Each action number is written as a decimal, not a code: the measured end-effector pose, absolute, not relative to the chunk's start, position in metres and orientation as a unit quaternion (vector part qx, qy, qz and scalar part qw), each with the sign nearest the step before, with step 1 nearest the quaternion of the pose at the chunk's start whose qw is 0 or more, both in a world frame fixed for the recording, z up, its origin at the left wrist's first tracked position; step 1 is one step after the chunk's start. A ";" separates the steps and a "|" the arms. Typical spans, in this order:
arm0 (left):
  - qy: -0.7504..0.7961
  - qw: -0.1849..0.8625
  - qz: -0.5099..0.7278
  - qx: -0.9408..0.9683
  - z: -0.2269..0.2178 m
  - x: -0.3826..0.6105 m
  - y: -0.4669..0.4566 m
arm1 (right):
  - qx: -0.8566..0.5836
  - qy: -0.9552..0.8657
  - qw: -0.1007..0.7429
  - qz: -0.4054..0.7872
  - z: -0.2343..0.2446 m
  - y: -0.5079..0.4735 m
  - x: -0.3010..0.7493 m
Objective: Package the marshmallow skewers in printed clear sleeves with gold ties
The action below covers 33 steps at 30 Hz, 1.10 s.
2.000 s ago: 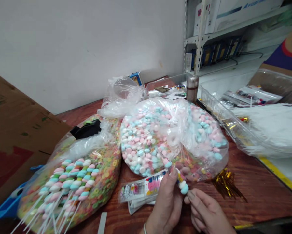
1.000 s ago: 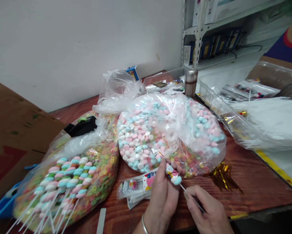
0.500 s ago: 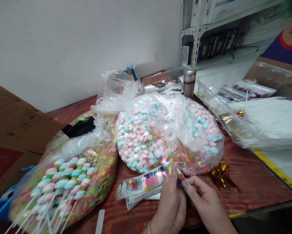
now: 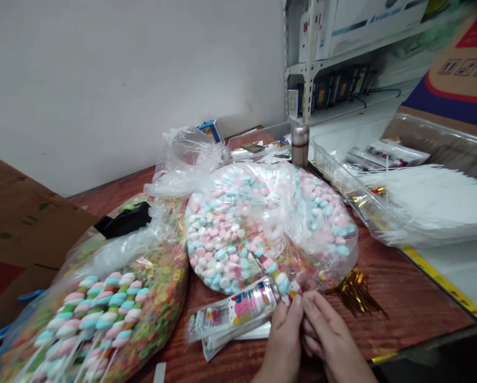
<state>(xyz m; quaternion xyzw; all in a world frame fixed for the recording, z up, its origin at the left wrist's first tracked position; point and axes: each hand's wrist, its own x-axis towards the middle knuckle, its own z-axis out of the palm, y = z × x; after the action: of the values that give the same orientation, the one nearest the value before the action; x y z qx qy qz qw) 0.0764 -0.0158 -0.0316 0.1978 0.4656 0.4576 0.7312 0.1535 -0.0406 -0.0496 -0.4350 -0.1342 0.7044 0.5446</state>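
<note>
Just in front of the big bag of marshmallows (image 4: 218, 229), both my hands are closed with fingertips together. They meet at the near end of a marshmallow skewer (image 4: 280, 277), which seems to be inside a clear printed wrapper (image 4: 295, 290). My left hand (image 4: 283, 336) pinches this end from the left. My right hand (image 4: 331, 332) pinches at the same spot from the right, and its fingers hide part of the wrapper. Left of my hands lies a stack of printed plastic sleeves (image 4: 242, 308). Gold twist ties (image 4: 358, 292) lie to the right.
Several finished marshmallow skewers (image 4: 97, 314) rest on a bag of ring-shaped candies (image 4: 162, 298) at left. A clear tray (image 4: 382, 229) with white sticks (image 4: 429, 191) stands at right. Behind are a metal flask (image 4: 300, 146) and a shelf (image 4: 310, 69); a cardboard box (image 4: 26, 218) is at left.
My hands have come closer together at the wrapper's end, and the skewer's marshmallows show more plainly. The camera view has shifted, so the surroundings sit slightly lower and further left.
</note>
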 end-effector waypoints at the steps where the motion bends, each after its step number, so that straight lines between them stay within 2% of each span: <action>1: 0.447 0.744 0.450 0.210 -0.033 0.073 -0.016 | -0.420 -0.125 0.549 0.712 -0.047 -0.040 0.154; 6: 0.419 0.747 0.449 0.254 -0.037 0.063 -0.014 | -0.388 -0.136 0.515 0.752 -0.045 -0.042 0.160; 10: 0.479 0.692 0.421 0.337 -0.032 0.063 -0.012 | -0.485 -0.269 0.532 0.640 -0.054 -0.045 0.161; 13: 0.486 0.654 0.413 0.406 -0.026 0.065 -0.013 | -0.496 -0.275 0.565 0.600 -0.061 -0.046 0.161; 17: 0.440 0.725 0.426 0.316 -0.025 0.065 -0.015 | -0.474 -0.233 0.562 0.637 -0.068 -0.047 0.159; 19: 0.452 0.717 0.436 0.301 -0.028 0.065 -0.015 | -0.457 -0.234 0.555 0.655 -0.069 -0.048 0.158; 22: 0.509 0.643 0.415 0.393 -0.034 0.064 -0.017 | -0.466 -0.254 0.568 0.630 -0.069 -0.050 0.157; 25: 0.566 0.524 0.382 0.510 -0.038 0.064 -0.022 | -0.518 -0.291 0.580 0.557 -0.067 -0.049 0.161; 27: 0.564 0.491 0.372 0.550 -0.036 0.065 -0.024 | -0.552 -0.329 0.575 0.507 -0.066 -0.048 0.165; 30: 0.539 0.530 0.354 0.550 -0.027 0.066 -0.023 | -0.576 -0.388 0.563 0.448 -0.063 -0.048 0.171; 33: 0.525 0.623 0.354 0.459 -0.016 0.069 -0.020 | -0.568 -0.385 0.566 0.457 -0.058 -0.047 0.174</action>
<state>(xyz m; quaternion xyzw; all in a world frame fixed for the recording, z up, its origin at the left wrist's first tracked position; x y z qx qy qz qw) 0.0686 -0.0203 -0.0162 0.4594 0.5245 0.3543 0.6232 0.1735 -0.0472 -0.0585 -0.5676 -0.3852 0.4572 0.5661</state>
